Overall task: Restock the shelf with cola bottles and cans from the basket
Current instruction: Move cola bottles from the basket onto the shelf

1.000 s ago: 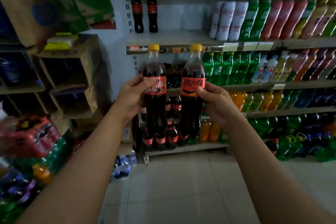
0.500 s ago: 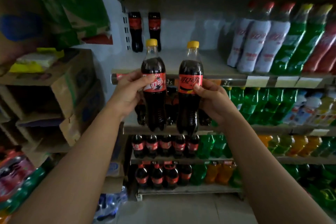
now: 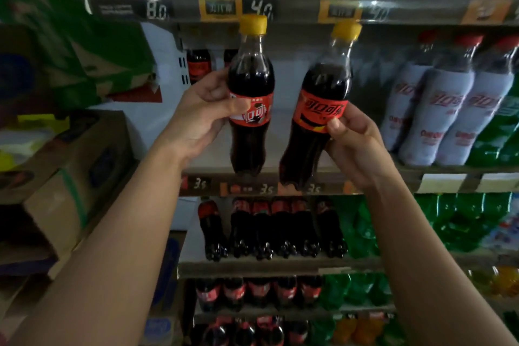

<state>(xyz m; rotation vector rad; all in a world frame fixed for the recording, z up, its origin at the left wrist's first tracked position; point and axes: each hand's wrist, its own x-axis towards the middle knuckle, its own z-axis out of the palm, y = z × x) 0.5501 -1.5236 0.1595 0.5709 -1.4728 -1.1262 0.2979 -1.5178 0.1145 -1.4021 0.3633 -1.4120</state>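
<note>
Both bottles lifted since a second ago, now at cola shelf (image 3: 216,184) level, bases at its lip. Left grip (image 3: 202,112) curls round upright left cola bottle (image 3: 250,76). Right grip (image 3: 354,143) pinches right cola bottle (image 3: 323,98), now tilted. Placement likely next.

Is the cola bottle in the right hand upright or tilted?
Tilted. The right-hand bottle, held by the right hand, has its yellow cap leaning right and its base left; the left-hand bottle is nearly upright.
</note>
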